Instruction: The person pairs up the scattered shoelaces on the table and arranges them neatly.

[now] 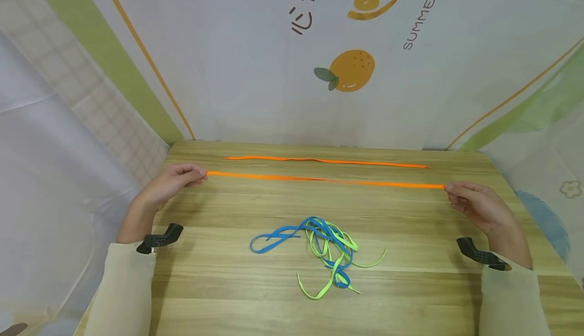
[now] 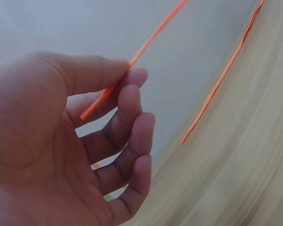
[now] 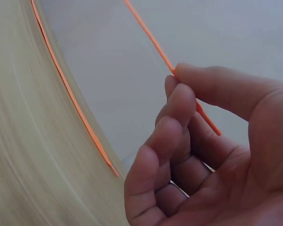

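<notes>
An orange shoelace point(image 1: 274, 177) is stretched nearly straight between both hands above the table, with a slight twist near its middle. My left hand point(image 1: 184, 175) pinches one end between thumb and index finger; in the left wrist view the lace tip point(image 2: 90, 110) sticks out below the thumb. At the other end my right hand point(image 1: 476, 201) pinches the lace the same way, its tip point(image 3: 210, 121) poking out past the fingers. Behind it, a second orange shoelace point(image 1: 365, 162) lies almost straight along the table's far side.
Blue shoelaces point(image 1: 274, 245) and lime-green shoelaces point(image 1: 321, 291) lie tangled in a loose heap at the middle of the wooden table point(image 1: 219, 295). A white curtain point(image 1: 255, 92) printed with oranges hangs right behind the far edge.
</notes>
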Demonstrator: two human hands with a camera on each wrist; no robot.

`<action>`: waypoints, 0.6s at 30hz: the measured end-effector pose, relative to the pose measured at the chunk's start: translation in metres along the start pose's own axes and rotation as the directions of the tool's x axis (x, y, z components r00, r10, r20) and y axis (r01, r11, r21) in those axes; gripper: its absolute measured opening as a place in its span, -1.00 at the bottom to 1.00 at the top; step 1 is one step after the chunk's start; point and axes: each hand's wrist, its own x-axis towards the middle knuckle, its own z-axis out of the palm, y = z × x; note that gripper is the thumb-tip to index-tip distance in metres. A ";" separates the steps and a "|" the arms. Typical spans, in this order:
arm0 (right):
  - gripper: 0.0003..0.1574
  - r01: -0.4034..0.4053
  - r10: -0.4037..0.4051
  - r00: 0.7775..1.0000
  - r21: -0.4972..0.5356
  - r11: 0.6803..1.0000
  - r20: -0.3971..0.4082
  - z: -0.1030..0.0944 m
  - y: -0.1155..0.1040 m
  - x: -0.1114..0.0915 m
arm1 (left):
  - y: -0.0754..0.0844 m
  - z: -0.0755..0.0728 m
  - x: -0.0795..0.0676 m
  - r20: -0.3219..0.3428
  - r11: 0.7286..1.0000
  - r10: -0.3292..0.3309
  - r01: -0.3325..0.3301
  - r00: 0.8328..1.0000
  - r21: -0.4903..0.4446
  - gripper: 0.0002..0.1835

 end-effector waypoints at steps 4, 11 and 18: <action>-0.56 0.000 0.001 1.000 0.021 1.000 -0.026 -0.001 0.003 0.000 | -0.002 0.001 0.002 -0.045 1.000 -0.010 0.011 0.999 0.022 -0.70; -0.58 -0.002 0.005 0.997 0.035 0.999 -0.080 -0.002 0.006 0.001 | 0.000 0.003 0.001 -0.122 0.999 -0.024 0.027 0.992 0.020 -0.69; -0.58 -0.005 0.014 0.995 0.082 0.997 -0.102 0.000 0.005 0.002 | -0.003 0.003 0.003 -0.144 0.999 -0.031 0.033 0.989 0.009 -0.72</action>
